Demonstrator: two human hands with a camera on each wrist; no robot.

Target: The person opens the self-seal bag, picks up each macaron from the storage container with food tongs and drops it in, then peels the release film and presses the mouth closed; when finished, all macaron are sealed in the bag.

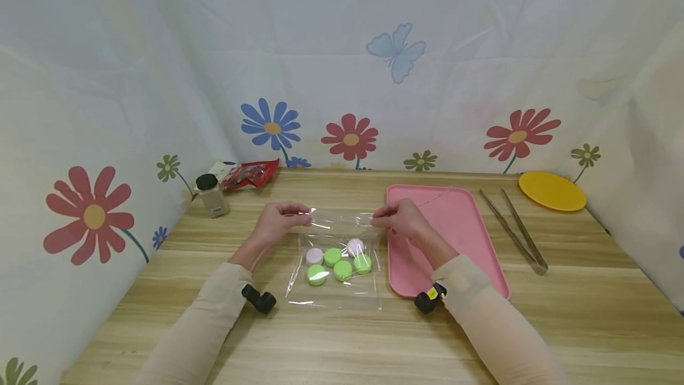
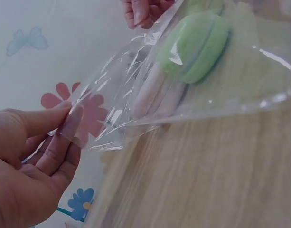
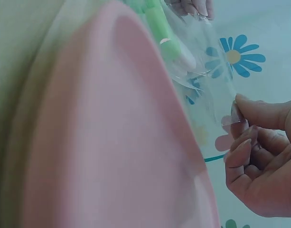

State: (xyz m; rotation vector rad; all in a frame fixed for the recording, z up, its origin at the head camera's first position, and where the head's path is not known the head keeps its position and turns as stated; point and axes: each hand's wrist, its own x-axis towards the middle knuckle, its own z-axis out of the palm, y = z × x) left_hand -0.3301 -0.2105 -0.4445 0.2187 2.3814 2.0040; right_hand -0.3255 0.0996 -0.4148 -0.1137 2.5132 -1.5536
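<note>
A clear plastic bag [image 1: 342, 296] lies on the wooden table with several green macarons [image 1: 343, 270] and two pale pink macarons [image 1: 314, 256] inside. My left hand [image 1: 276, 221] pinches the far left corner of its flap between thumb and fingers. At the opposite corner, my right hand [image 1: 403, 218] pinches the flap the same way, stretching it between both hands. In the left wrist view a green macaron [image 2: 197, 45] shows through the film beside the left hand [image 2: 36, 161]. The right wrist view has the right hand [image 3: 264, 152] gripping the film's edge.
Right of the bag lies a pink tray [image 1: 454, 224], partly under my right forearm. Metal tongs [image 1: 515, 227] and a yellow plate [image 1: 553, 191] are farther right. A black-capped jar [image 1: 214, 198] and a red packet [image 1: 251, 174] stand at the back left, before a flowered cloth [image 1: 320, 64].
</note>
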